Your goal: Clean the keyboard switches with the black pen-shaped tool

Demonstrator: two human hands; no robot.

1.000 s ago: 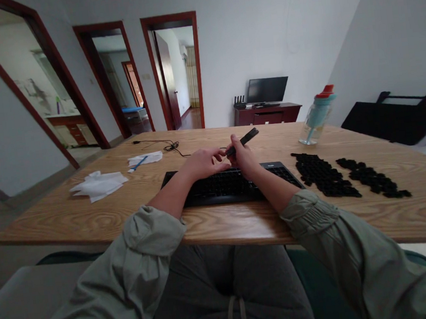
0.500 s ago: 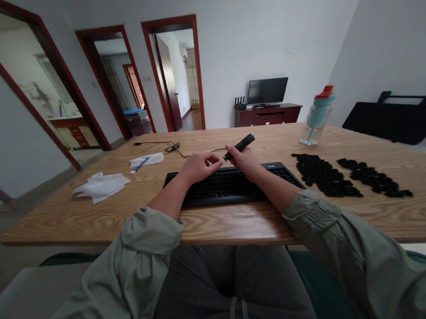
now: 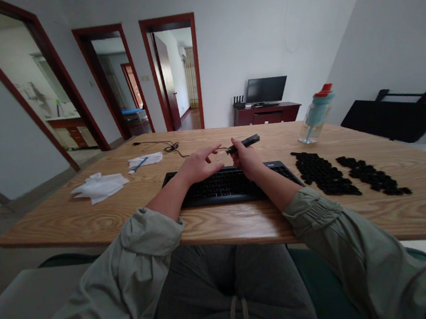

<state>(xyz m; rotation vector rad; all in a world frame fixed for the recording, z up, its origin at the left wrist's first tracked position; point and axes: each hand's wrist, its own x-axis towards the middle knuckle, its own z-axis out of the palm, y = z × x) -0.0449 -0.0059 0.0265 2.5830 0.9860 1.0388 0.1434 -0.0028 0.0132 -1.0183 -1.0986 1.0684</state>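
In my right hand (image 3: 246, 158) is a black stick-shaped tool (image 3: 251, 140), thumb on top. Thin wire-like ends seem to stick out of its left tip; its exact kind is hard to make out. My left hand (image 3: 200, 165) is just left of that tip, thumb and fingers apart, holding nothing I can see. Below both hands lies a black keyboard (image 3: 217, 198), its middle partly covered by my hands and wrists. Black keycaps lie to the right in a larger patch (image 3: 323, 173) and a narrower one (image 3: 374, 175).
White tissues (image 3: 99, 186) lie at the left, with a blue stick (image 3: 140, 164) on another tissue behind them. A coiled black cable (image 3: 171, 146) runs behind the keyboard. At the back right of the wooden table (image 3: 228, 227) stands a clear bottle (image 3: 313, 118) with a red lid.
My left fingers have spread and lifted away from the tool's tip. My right hand has shifted slightly right with the tool, which now lies flatter.
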